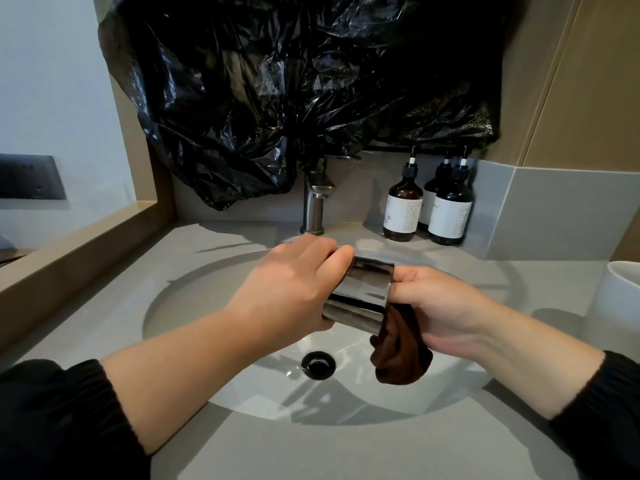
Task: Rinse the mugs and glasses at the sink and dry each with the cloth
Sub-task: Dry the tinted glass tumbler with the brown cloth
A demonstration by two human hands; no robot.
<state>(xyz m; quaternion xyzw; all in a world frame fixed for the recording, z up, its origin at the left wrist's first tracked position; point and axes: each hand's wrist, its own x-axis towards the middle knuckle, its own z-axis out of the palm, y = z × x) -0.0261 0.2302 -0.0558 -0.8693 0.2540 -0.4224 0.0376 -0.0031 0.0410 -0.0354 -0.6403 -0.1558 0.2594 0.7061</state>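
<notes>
Over the sink [180,292], left hand [291,289] clamps the dark glass [360,292] sideways; right hand [446,306] pinches the brown cloth [401,355] against its rim. Best bet: turn the glass slowly, push cloth inside.

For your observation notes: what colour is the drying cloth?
Dark brown; the cloth shows best in the head view, hanging below the right hand.

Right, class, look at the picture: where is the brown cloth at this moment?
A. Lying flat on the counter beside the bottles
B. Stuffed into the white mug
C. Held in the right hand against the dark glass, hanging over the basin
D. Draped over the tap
C: the brown cloth hangs from the right hand, which presses it to the dark glass above the basin.
</notes>
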